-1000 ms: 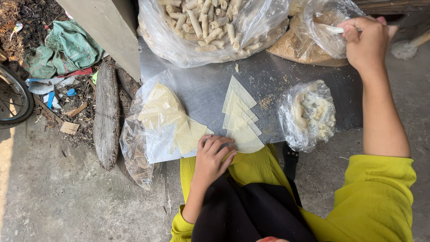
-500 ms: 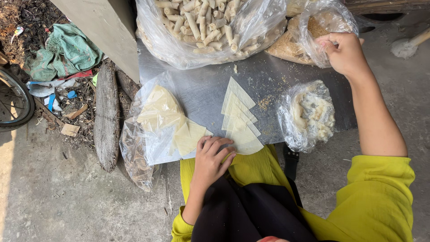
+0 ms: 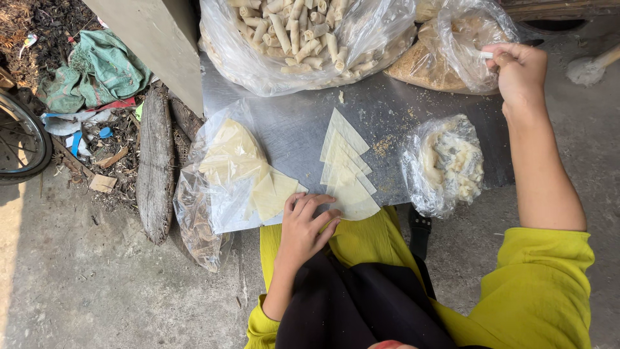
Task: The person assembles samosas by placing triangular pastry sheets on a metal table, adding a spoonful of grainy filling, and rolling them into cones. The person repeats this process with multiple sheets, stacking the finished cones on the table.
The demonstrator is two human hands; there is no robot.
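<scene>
My left hand [image 3: 307,226] rests flat at the near edge of the metal tray [image 3: 297,129], its fingers touching the nearest of several pale triangular wrappers [image 3: 345,168] laid in an overlapping row. My right hand [image 3: 516,72] is far right, closed on a thin white handle that dips into a clear bag of brownish filling [image 3: 445,52]. A torn plastic bag with a stack of more wrappers [image 3: 239,165] lies just left of my left hand.
A big clear bag of finished rolls [image 3: 303,39] sits at the tray's far edge. A small bag of pale lumps [image 3: 445,165] lies at the right. A wooden plank [image 3: 155,168], a green cloth [image 3: 97,71], litter and a wheel [image 3: 22,142] are on the ground left.
My right hand swung left and back again above the filling bag, ending a little lower and to the right. My left hand has stayed on the wrappers.
</scene>
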